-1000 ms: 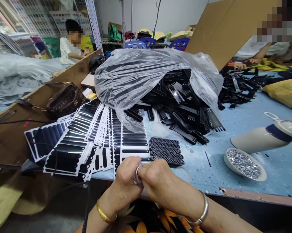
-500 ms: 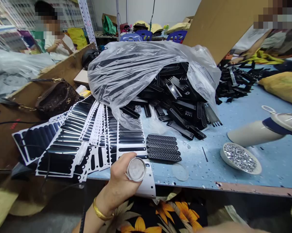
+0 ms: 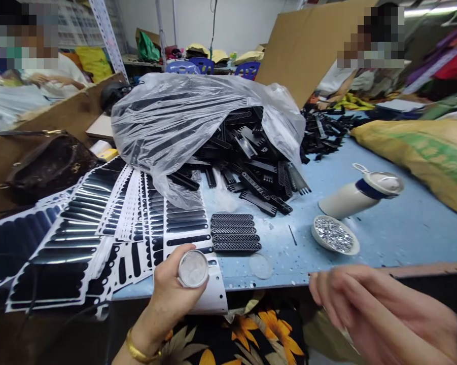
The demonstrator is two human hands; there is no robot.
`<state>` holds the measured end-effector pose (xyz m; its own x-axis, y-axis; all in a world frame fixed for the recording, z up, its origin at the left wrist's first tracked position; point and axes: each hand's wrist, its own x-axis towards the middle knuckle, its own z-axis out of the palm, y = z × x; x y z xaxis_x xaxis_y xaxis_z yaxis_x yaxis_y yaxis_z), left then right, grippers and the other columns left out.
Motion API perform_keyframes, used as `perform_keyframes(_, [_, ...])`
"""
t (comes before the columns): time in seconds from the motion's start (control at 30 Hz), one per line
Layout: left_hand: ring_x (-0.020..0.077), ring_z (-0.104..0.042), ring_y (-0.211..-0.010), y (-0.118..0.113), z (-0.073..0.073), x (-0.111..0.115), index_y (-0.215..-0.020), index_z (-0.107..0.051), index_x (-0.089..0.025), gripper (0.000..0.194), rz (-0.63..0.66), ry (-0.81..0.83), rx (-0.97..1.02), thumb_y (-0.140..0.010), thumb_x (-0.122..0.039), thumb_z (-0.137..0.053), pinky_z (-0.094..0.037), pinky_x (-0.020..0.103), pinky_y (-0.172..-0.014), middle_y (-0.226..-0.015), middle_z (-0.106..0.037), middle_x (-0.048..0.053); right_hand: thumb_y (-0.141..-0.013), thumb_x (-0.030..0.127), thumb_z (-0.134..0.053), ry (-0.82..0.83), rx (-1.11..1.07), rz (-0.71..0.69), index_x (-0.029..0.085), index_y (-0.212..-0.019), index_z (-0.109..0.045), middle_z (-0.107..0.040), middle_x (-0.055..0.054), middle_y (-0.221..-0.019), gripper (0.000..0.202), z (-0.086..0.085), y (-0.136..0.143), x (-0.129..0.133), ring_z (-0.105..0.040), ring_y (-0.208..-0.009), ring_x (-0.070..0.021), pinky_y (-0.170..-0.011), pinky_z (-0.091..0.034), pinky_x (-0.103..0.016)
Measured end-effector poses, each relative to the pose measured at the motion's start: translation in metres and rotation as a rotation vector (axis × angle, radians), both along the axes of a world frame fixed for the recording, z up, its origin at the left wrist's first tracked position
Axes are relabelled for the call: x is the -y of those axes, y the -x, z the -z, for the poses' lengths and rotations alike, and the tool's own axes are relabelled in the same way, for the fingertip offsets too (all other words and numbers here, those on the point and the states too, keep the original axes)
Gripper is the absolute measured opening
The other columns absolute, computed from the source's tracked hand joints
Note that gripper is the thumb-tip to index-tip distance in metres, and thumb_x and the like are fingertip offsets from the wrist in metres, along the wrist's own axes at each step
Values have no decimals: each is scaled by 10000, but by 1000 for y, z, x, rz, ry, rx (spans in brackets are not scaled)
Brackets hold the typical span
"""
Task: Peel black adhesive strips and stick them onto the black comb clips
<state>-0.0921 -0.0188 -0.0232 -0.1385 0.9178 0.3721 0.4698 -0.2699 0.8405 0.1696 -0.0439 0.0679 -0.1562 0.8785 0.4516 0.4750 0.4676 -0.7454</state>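
Observation:
My left hand (image 3: pixel 173 289) is wrapped round a small round clear container (image 3: pixel 193 268), its pale top facing up, over the table's front edge. At the lower right my right hand (image 3: pixel 376 304) has its fingers curled together; anything between them is too blurred to make out. Beyond my left hand, several black patterned strips (image 3: pixel 236 232) lie side by side. A clear round disc (image 3: pixel 261 265) lies in front of them. White sheets with black strip stickers (image 3: pixel 72 223) fan out on the left. Near my right hand stands a white bowl of silvery bits (image 3: pixel 335 234).
A plastic bag (image 3: pixel 163 111) spills black comb-like pieces (image 3: pixel 262 182) at mid-table. A white bottle (image 3: pixel 350 197) lies tilted behind the bowl. A brown handbag (image 3: pixel 51 165) is at left, a yellow sack (image 3: pixel 422 152) at right. Two people sit beyond.
The view has turned to the right. My right hand has come into full view at the lower right, its fingers drawn together. My left hand still holds the round container.

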Motion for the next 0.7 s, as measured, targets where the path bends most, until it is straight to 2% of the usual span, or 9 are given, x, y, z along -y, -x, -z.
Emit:
perform_keyframes(0.03, [177, -713, -649, -1, 1, 0, -1010, -663, -183, 357, -1, 39, 12, -660, -253, -692, -588, 238, -601, -790, -748, 10, -985, 314, -502, 46, -79, 201, 228, -598, -437, -453, 7, -465, 402, 11, -7, -4, -494, -416, -159, -433, -437, -296])
perform_keyframes(0.1, [181, -710, -663, -3, 3, -1, -1004, -668, -195, 358, 0, 112, 41, -653, -264, -693, -583, 247, -618, -790, -746, 0, -920, 403, -608, 74, 120, 372, 215, -518, -436, -456, 18, -441, 476, 40, -19, -9, -445, -374, -124, -379, -362, -256])
perform_keyframes(0.17, [192, -711, -699, -5, 3, -2, -1015, -670, -201, 385, 15, 171, 66, -638, -273, -704, -586, 270, -673, -817, -750, 1, -821, 508, -691, 52, 325, 384, 206, -540, -518, -503, 11, -481, 447, 73, -26, -10, -475, -401, -134, -381, -368, -254])
perform_keyframes(0.2, [197, -711, -712, -6, 3, -2, -1022, -671, -202, 403, 32, 197, 73, -627, -274, -713, -587, 283, -700, -829, -751, 3, -832, 511, -674, 69, 381, 328, 193, -645, -615, -589, -19, -579, 374, 88, -28, -10, -559, -483, -162, -432, -431, -262])
perform_keyframes(0.27, [201, -705, -712, -8, 1, -4, -1033, -672, -198, 435, 74, 248, 88, -607, -267, -729, -586, 301, -731, -829, -749, 6, -858, 467, -652, 62, 485, 229, 173, -830, -692, -627, -43, -668, 299, 109, -27, -9, -605, -559, -189, -500, -488, -290])
perform_keyframes(0.33, [197, -694, -693, -9, -1, -5, -1027, -671, -192, 446, 114, 293, 124, -589, -247, -732, -581, 305, -734, -802, -738, 1, -865, 388, -654, 28, 576, 144, 162, -907, -699, -618, -54, -705, 234, 118, -25, -8, -620, -607, -210, -539, -510, -314])
perform_keyframes(0.47, [184, -658, -676, -10, -4, -10, -936, -668, -182, 381, 168, 372, 271, -558, -194, -719, -545, 269, -666, -746, -697, -10, -864, 262, -628, -94, 696, 7, 172, -820, -668, -617, -90, -789, 107, 120, -25, -4, -625, -668, -231, -568, -524, -335])
perform_keyframes(0.57, [173, -627, -695, -10, -3, -13, -895, -662, -170, 352, 201, 438, 391, -549, -162, -729, -503, 248, -654, -757, -684, 0, -883, 152, -512, -208, 737, -32, 181, -749, -631, -614, -96, -781, 181, 124, -32, -5, -611, -648, -222, -548, -515, -326])
perform_keyframes(0.7, [157, -592, -699, -8, -1, -17, -888, -649, -152, 369, 249, 511, 595, -540, -140, -771, -471, 242, -658, -777, -684, 17, -892, 118, -495, -224, 733, -97, 197, -760, -621, -636, -94, -819, 199, 132, -43, -10, -638, -681, -207, -568, -531, -301])
